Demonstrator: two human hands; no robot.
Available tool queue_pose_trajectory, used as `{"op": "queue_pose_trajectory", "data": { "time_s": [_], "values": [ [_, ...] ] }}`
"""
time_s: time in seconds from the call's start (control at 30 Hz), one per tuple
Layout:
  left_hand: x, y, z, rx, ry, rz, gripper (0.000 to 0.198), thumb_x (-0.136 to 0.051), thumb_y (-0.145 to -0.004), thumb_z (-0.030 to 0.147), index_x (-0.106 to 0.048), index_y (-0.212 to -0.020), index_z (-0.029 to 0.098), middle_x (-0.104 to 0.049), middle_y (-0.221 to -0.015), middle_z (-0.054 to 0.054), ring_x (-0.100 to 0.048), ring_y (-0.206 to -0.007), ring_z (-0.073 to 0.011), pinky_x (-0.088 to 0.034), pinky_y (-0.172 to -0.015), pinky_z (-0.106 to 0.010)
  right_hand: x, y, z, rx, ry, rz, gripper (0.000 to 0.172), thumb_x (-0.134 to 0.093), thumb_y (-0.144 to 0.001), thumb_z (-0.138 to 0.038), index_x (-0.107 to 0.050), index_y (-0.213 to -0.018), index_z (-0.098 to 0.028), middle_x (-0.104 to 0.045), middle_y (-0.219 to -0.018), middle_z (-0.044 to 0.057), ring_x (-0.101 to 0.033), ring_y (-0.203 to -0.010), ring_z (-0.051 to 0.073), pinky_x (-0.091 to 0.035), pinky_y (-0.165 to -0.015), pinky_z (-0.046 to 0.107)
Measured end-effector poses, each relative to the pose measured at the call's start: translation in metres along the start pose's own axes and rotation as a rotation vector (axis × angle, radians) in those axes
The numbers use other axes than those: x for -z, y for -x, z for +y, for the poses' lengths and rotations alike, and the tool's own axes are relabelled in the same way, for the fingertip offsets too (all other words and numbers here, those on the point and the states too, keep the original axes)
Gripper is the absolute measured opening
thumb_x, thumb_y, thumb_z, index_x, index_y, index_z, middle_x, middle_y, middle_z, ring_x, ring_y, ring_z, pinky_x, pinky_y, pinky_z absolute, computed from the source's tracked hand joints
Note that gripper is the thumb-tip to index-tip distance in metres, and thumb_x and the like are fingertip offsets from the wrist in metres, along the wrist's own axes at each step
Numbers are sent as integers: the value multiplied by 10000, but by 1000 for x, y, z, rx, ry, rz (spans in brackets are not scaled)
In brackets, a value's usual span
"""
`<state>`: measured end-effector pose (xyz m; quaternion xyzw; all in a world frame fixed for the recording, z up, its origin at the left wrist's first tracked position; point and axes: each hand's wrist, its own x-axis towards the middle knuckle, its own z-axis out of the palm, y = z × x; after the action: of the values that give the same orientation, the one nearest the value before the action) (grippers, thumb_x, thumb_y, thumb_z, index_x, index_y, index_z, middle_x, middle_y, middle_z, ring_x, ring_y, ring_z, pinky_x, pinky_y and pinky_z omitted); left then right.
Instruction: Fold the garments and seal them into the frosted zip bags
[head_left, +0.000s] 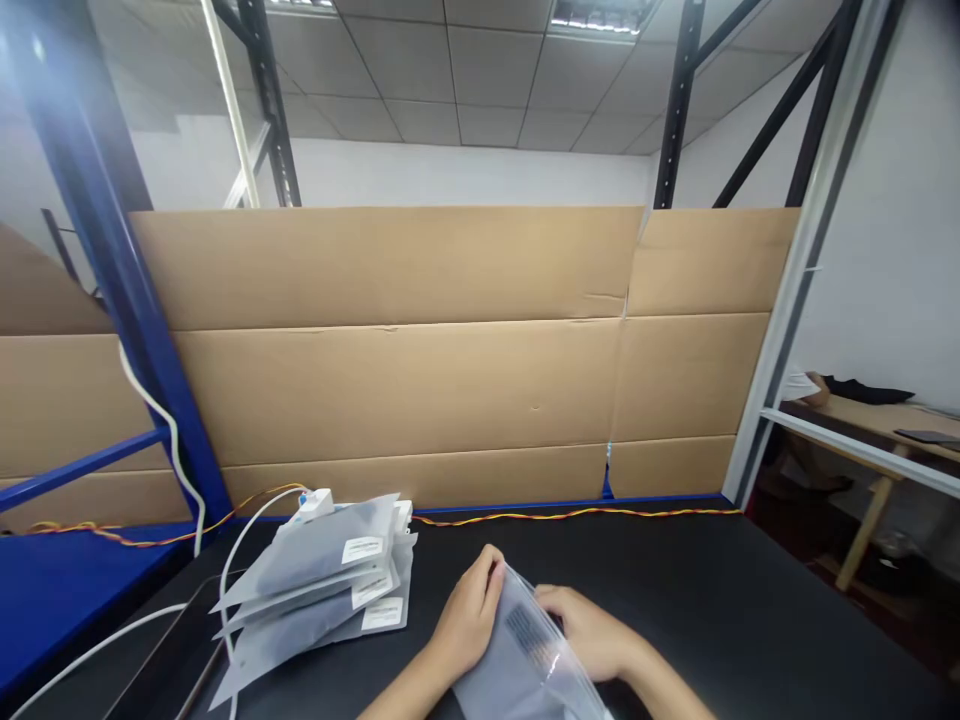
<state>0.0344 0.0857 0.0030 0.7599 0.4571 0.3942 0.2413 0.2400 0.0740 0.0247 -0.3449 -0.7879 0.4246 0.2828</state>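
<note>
Holding frosted bag (521, 665) between fingers (489, 572)

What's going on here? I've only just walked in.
A person is holding a translucent grey plastic bag in both hands, the left hand and the right hand, over a black worktop. Beside them lies a stack of similar white-labelled bags, with a white cable running past it. Cardboard sheets stand behind the worktop.
</note>
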Motion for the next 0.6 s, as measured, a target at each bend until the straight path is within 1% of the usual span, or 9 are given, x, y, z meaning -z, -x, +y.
{"op": "queue_pose_trajectory", "data": {
  "time_s": [0.07, 0.13, 0.2, 0.27, 0.33, 0.43, 0.47, 0.53, 0.6],
  "values": [
    [-3, 1, -3, 3, -44, -27, 248, -301, -1040, 358, -468, -902, 237, -550, -804, 24, -558, -743, -169, -442, -729, -285, 8, 1, 9, -106, -11, 108, 60, -686, -635, -180, -642, -675, -183, -618, -728, -37, -567, -721, 155, -425, -660, 224],
    [-5, 1, -5, -7, -108, -37, 197, -328, -1030, 331, -499, -998, 239, -602, -895, -4, -598, -837, -190, -465, -792, -318, 20, 3, 19, -163, -38, 191, 16, -616, -667, -178, -606, -668, -190, -590, -662, -44, -560, -667, 146, -408, -612, 219],
    [-3, 3, -4, -38, -196, 5, 222, -389, -1001, 283, -483, -1197, 239, -616, -1111, -60, -591, -1032, -230, -455, -915, -386, 34, 5, 31, -190, -63, 275, 20, -562, -688, -189, -579, -681, -197, -593, -651, -40, -574, -652, 148, -411, -593, 220],
    [3, 5, 3, -101, -282, 24, 380, -445, -963, 235, -424, -1342, 245, -533, -1330, -101, -505, -1218, -267, -392, -1029, -457, 52, 8, 42, -216, -75, 396, 32, -549, -705, -232, -565, -704, -205, -623, -684, -26, -606, -687, 167, -438, -619, 235],
    [14, 10, 15, -180, -325, -96, 369, -486, -939, 220, -490, -1305, 269, -520, -1367, -80, -488, -1243, -270, -354, -1075, -475, 72, 16, 52, -240, -76, 538, 90, -550, -723, -297, -568, -734, -209, -662, -735, -5, -642, -754, 197, -471, -680, 263],
    [30, 21, 35, -279, -311, -398, 203, -607, -886, 269, -628, -1088, 284, -623, -1210, -24, -576, -1103, -237, -402, -1045, -411, 99, 42, 64, -295, -72, 739, 205, -561, -735, -404, -588, -797, -210, -705, -788, 25, -677, -833, 247, -503, -742, 308],
    [34, 24, 40, -303, -304, -468, 204, -653, -859, 296, -643, -1063, 287, -641, -1180, -16, -588, -1084, -234, -416, -1033, -394, 105, 55, 67, -317, -76, 801, 249, -566, -738, -439, -596, -829, -209, -717, -808, 34, -685, -852, 261, -512, -747, 318],
    [34, 28, 48, -345, -297, -549, 323, -716, -815, 358, -646, -1126, 303, -642, -1213, -21, -579, -1131, -251, -423, -1033, -381, 110, 85, 71, -360, -119, 952, 345, -600, -729, -500, -613, -909, -206, -737, -885, 51, -693, -908, 280, -530, -761, 323],
    [25, 26, 52, -372, -294, -590, 470, -731, -803, 412, -603, -1248, 325, -607, -1309, -35, -543, -1215, -273, -401, -1068, -400, 106, 117, 73, -404, -224, 1157, 455, -659, -695, -541, -623, -999, -205, -739, -990, 68, -687, -980, 290, -540, -788, 314]
  ]
}}
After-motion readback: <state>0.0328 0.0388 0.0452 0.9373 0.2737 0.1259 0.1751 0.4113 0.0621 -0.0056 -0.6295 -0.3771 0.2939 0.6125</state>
